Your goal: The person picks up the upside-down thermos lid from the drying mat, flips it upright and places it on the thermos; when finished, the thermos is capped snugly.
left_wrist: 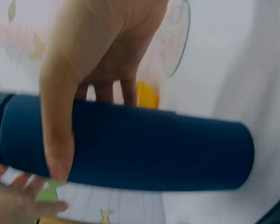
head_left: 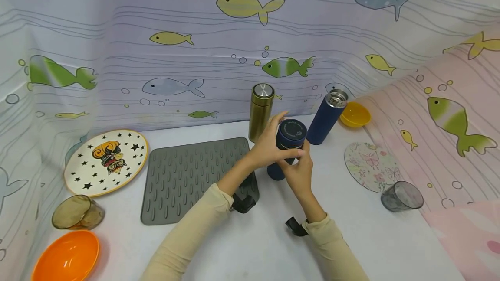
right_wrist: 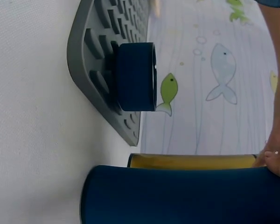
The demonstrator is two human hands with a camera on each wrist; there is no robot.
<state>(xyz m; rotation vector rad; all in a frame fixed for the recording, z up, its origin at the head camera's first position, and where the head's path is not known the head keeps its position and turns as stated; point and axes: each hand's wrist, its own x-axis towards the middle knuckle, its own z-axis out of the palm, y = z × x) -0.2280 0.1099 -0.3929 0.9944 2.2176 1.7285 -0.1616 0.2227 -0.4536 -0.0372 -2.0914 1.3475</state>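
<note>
A navy vacuum flask with a dark, pale-printed round top stands roughly upright between both hands. My right hand grips its body; the left wrist view shows the thumb across the flask, fingers behind. Higher up, my left hand curves round the flask's upper end, thumb in front and fingers on the far side. Whether the flask's base touches the table cannot be told. In the right wrist view a short blue lid sits on the grey mat's edge; the left arm mostly hides it from the head view.
Behind stand a gold flask and a lidless blue flask. A grey ridged mat, star plate, amber glass and orange bowl lie left. Right are a yellow bowl, floral disc and grey glass.
</note>
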